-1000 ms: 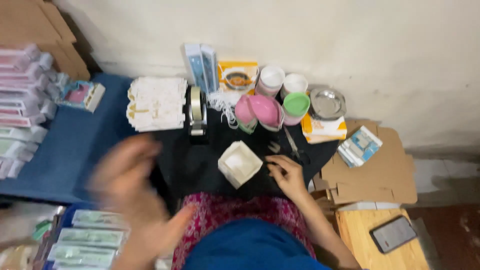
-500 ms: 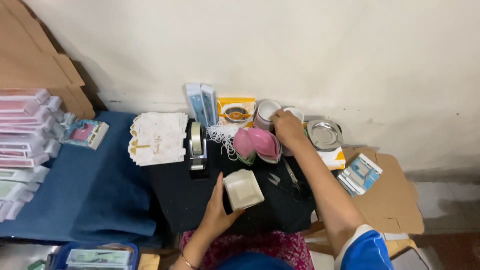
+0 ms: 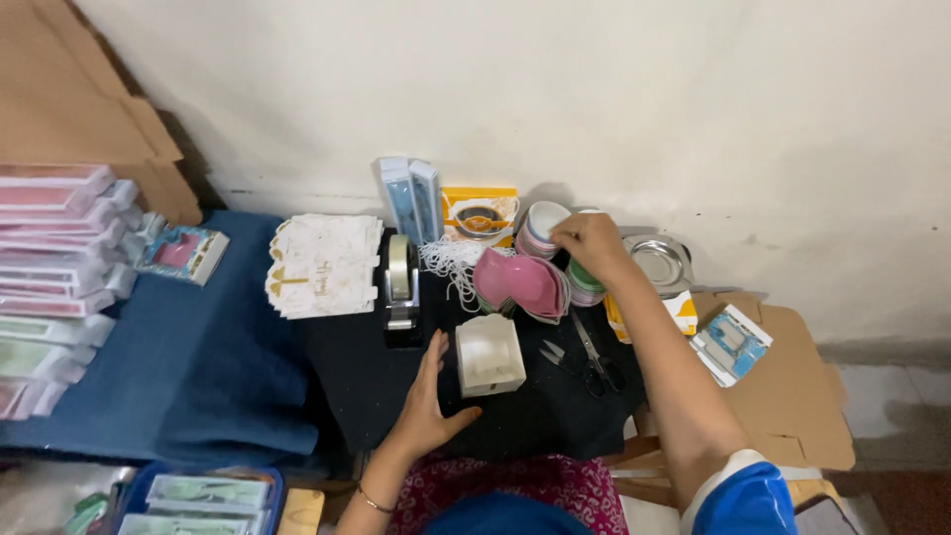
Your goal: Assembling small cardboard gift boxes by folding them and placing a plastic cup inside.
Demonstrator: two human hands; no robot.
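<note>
A small white box (image 3: 488, 355) stands on the black cloth (image 3: 357, 386) in front of me. My left hand (image 3: 428, 398) rests against its left side, fingers together and flat. My right hand (image 3: 592, 244) reaches to the back of the work surface and closes over a stack of small round bowls (image 3: 584, 281), green on top. Beside it stands another bowl stack (image 3: 541, 230) with a white inside. Pink heart-shaped dishes (image 3: 521, 283) lean just left of my right wrist.
Scissors (image 3: 592, 359) lie right of the box. A tape dispenser (image 3: 400, 285), a stack of white printed cards (image 3: 323, 264), a round metal dish (image 3: 660, 264), flat gift boxes (image 3: 59, 248) at far left and cardboard (image 3: 783, 396) at right surround the cloth.
The view has steadied and moved closer. My left hand has settled against the white box. My right hand has shifted slightly right, from the white bowl stack onto the green-topped stack.
</note>
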